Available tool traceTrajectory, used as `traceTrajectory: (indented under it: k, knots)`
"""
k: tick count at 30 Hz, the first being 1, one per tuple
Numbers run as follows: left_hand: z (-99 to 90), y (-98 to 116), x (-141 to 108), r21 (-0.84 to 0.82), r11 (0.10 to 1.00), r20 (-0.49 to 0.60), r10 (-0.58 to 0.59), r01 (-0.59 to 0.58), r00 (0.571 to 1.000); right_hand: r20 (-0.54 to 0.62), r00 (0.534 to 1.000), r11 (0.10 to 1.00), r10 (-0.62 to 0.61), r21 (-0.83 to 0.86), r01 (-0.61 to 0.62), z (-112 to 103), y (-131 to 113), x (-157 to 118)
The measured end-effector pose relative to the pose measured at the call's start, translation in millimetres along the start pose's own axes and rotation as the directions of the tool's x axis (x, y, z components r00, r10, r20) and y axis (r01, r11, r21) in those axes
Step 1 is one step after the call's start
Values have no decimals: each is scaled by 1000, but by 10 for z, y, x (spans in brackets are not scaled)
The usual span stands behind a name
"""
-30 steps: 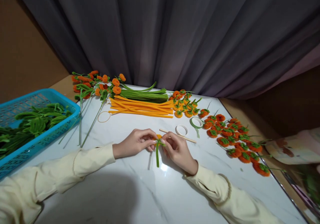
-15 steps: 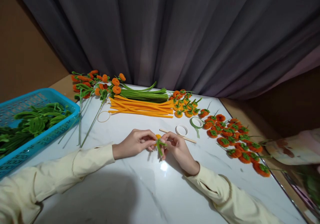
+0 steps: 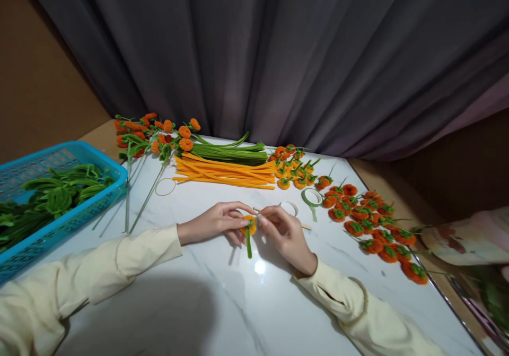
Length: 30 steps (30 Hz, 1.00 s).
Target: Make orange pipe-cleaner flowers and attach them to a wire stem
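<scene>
My left hand [image 3: 217, 222] pinches a small yellow-orange pipe-cleaner pumpkin [image 3: 248, 226] between thumb and fingers, just above the table. A green pipe-cleaner piece lies across its top, with one end hanging down towards me. To the right, my right hand [image 3: 284, 235] has thumb and forefinger closed together, a little apart from the pumpkin. Whether anything is in that pinch is too small to tell. Partly hidden behind my right hand are a wooden stick [image 3: 306, 227] and a white tape roll [image 3: 289, 205].
A blue basket [image 3: 119, 173] of green pieces stands left. Behind my hands lie yellow pipe cleaners [image 3: 225, 171], green ones [image 3: 234, 153] and orange stemmed pieces [image 3: 185, 131]. Green tape [image 3: 312, 197], yellow pumpkins [image 3: 283, 182] and orange pumpkins [image 3: 373, 245] lie right. A person's sleeve [image 3: 465, 237] shows at right.
My right fingers have come off the pumpkin's green piece and moved slightly up. The pumpkin has turned in my left hand, showing more of its yellow body and a hanging green end.
</scene>
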<state>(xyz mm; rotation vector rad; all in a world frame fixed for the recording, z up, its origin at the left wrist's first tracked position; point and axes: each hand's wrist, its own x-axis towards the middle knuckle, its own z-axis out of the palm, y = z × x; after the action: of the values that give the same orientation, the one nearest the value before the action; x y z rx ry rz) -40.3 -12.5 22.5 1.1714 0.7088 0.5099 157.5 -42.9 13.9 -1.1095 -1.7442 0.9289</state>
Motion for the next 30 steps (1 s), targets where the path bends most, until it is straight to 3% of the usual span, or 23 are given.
traceTrajectory:
  k: [3,5,7,10,16,21,24,26,28,30]
  knots:
    - [-25,-23,23,-17,1000,-69,11,-12,998,-106,980,950,-166,-282,131,-97,63,57]
    - [-44,-47,41,-37,999,-103,21,-25,994,-32,959,854,-282,-464,235,-136,105,77]
    - [-57,-62,53,-71,996,-132,41,-51,990,74,947,731,-312,-618,289,-146,125,82]
    - [-62,-59,55,-124,988,-160,76,-97,984,133,960,595,-247,-761,258,-128,130,77]
    - [-54,-22,38,-177,975,-163,105,-134,981,97,985,534,-143,-830,159,-110,150,118]
    - [-44,-6,39,-106,985,-172,115,-135,978,220,971,436,90,-885,160,-188,55,180]
    - [-29,-4,35,-90,984,-181,137,-155,974,253,956,432,148,-886,167,-236,-36,140]
    - [-22,-12,36,-80,981,-201,158,-177,967,263,955,497,138,-852,162,-243,-83,76]
    - [-18,-30,44,-52,978,-238,183,-201,954,273,956,672,103,-728,135,-228,-116,1]
    - [-15,-56,57,8,976,-287,211,-218,934,265,959,868,104,-495,43,-195,-142,-63]
